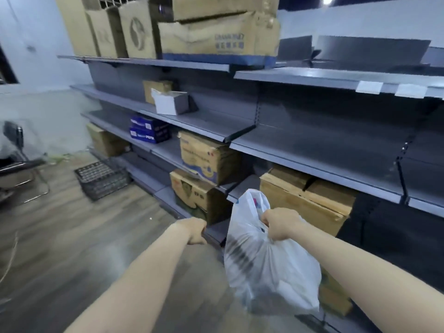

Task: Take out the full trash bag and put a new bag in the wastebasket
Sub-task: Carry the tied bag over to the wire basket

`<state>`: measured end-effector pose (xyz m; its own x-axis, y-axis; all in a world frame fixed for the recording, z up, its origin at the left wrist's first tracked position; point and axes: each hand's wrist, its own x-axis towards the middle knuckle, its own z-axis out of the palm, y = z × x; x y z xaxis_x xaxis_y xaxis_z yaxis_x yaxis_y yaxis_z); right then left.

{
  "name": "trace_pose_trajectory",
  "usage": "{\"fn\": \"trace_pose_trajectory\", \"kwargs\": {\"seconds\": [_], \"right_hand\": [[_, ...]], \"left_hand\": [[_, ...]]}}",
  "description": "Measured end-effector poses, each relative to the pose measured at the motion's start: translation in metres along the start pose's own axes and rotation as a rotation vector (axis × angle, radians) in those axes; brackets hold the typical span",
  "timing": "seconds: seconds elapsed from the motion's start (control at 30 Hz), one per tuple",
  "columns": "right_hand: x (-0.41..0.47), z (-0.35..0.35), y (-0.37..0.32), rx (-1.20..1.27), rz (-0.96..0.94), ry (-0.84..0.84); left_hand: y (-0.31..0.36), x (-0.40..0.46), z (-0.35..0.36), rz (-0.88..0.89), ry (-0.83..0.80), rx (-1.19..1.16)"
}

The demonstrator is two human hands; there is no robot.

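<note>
Before shelving (312, 145), right hand (280, 223) gripping bag (269, 267)

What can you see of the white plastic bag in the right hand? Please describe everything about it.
The white plastic bag is thin, crinkled and half see-through, with dark and pale shapes showing inside, so it looks filled. Its gathered top is held by the right hand, whose fingers curl round it; a loose handle sticks up above. The bag hangs in the air in front of the low grey shelves, touching nothing else visibly.
</note>
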<state>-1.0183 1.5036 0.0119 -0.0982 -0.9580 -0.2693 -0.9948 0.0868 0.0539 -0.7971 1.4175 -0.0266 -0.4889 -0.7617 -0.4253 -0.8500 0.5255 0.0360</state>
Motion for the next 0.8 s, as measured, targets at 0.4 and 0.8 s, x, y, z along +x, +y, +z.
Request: {"fn": "trace_pose_trajectory", "kwargs": {"seconds": [0.4,0.8], "right_hand": [[0.141,-0.042,-0.215,-0.113,-0.318,-0.002],[0.259,-0.063,-0.354,-0.085,-0.426,0.039]], "left_hand": [[-0.224,-0.045,-0.007,-0.339,0.116,-0.154],[-0.369,-0.026,0.006,-0.489,0.080,-0.264]]}}
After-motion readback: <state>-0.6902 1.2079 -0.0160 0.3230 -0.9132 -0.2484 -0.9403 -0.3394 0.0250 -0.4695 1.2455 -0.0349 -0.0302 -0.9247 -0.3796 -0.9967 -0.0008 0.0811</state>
